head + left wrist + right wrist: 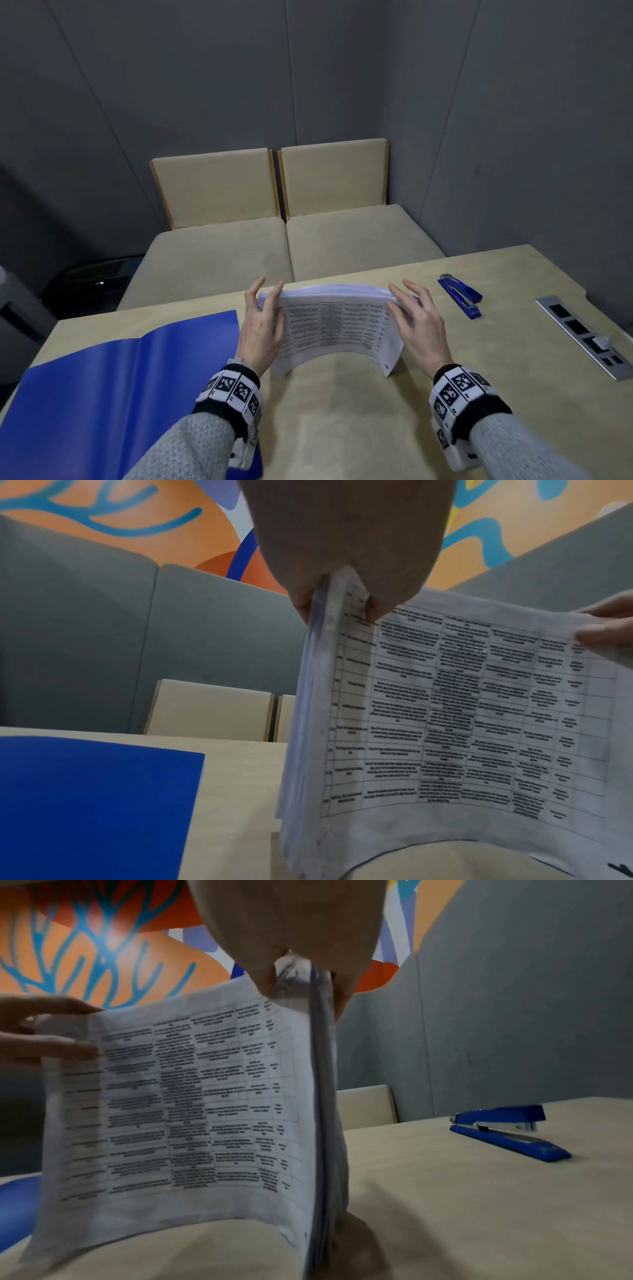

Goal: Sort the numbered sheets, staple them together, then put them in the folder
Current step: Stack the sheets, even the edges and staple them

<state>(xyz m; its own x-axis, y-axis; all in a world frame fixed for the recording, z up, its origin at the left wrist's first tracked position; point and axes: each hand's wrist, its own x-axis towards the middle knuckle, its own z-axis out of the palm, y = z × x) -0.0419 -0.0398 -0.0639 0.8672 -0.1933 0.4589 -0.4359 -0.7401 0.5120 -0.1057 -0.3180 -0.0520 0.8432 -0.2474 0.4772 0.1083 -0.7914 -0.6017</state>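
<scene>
A stack of printed sheets stands on its lower edge on the table, bowed into an arch, with a text table on the sheet facing me. My left hand pinches the stack's upper left corner between thumb and fingers; the left wrist view shows this hand on the sheets. My right hand pinches the upper right corner, seen close up as the right hand on the sheets. An open blue folder lies flat to the left. A blue stapler lies to the right.
The beige table has a metal socket strip set in at its right edge. Behind the table stands a beige cushioned bench against grey walls. The folder and the stapler lie apart from the sheets.
</scene>
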